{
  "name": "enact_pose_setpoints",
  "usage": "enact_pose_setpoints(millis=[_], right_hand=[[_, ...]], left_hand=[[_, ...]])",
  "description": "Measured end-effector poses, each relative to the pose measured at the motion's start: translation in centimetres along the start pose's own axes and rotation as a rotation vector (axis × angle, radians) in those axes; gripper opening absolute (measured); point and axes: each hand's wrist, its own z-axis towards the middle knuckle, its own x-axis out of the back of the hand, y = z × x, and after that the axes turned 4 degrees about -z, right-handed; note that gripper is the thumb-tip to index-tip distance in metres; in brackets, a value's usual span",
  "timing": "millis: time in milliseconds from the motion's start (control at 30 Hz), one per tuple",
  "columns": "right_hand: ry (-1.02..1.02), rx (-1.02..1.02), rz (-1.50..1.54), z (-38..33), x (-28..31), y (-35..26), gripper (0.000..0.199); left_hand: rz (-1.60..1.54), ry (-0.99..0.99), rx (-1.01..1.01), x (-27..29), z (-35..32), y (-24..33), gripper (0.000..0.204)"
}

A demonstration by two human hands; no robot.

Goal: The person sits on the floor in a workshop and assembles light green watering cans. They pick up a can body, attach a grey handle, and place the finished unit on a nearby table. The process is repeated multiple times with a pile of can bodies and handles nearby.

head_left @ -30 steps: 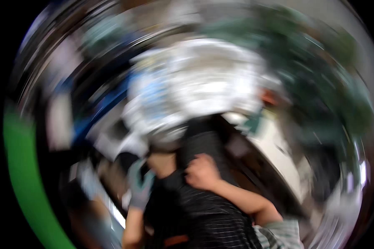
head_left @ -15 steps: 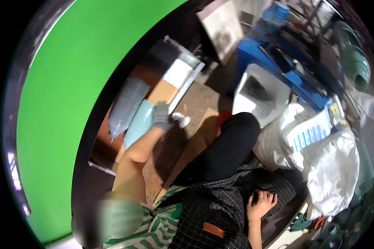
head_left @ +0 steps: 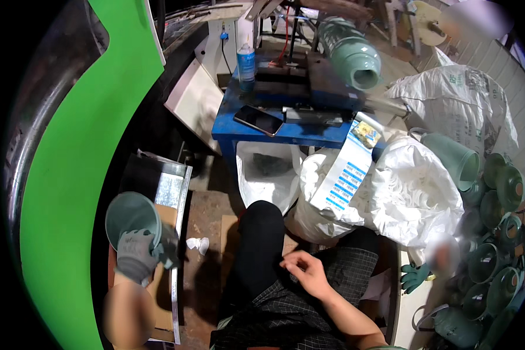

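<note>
While the left hand (head_left: 138,254) holds a green bucket (head_left: 128,211), the right hand (head_left: 307,273) is bare

Where the left hand bends over the rim in its gray glove (head_left: 135,269), it has hold of the bucket on the near side. The bucket shows its wide mouth and is out to the left, over a long tray (head_left: 185,185) with a metal edge, and I cannot tell if the two touch.

The right hand is close to a black leg (head_left: 256,251) and a checked apron (head_left: 341,268). Its fingers bend loosely, with a small gap by the thumb.

Beside the tray, white scraps (head_left: 199,244) lie on the brown floor (head_left: 207,204). Past the leg, a white bin (head_left: 262,191) stands by the front of a blue bench (head_left: 226,122). Next to the bin are two white sacks (head_left: 399,219), and a paper (head_left: 347,172) with blue stripes lies across the left one. On the bench are a phone (head_left: 258,120), a blue can (head_left: 246,65) and a dark machine (head_left: 335,81). A tilted stack of green pails (head_left: 353,55) shows at the back.

On the right, many green pots (head_left: 489,265) sit in a heap, with a green glove (head_left: 414,279) just beside them. A big bright green panel (head_left: 70,192) curves along the far left.
</note>
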Motion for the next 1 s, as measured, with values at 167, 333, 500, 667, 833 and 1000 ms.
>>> enact_pose_setpoints(millis=[167, 333, 500, 667, 833, 1000], right_hand=[[0.082, 0.147, 0.584, 6.1, 0.2, -6.7, 0.082], [-0.067, 0.294, 1.176, 0.4, 14.6, -7.9, 0.088], [0.453, 0.32, 0.934, -6.9, 18.6, -4.2, 0.092], [0.753, 0.543, 0.607, -9.8, 12.1, -6.3, 0.096], [0.829, 0.607, 0.398, -9.0, 11.9, -9.8, 0.089], [0.25, 0.681, -0.49, -7.6, 6.6, -11.2, 0.08]], left_hand=[[-0.766, 0.208, -0.337, -2.4, -3.2, 9.3, 0.041], [-0.76, -0.102, -0.832, -10.4, -0.5, 17.1, 0.052], [-0.666, -0.149, -0.976, -13.2, 2.7, 20.3, 0.04], [-0.548, 0.451, -0.494, -9.0, 1.7, 18.6, 0.029], [-0.592, 0.616, -0.41, -5.5, 2.7, 19.1, 0.038], [-0.866, 0.449, -0.936, -1.5, -0.4, 24.7, 0.084]])
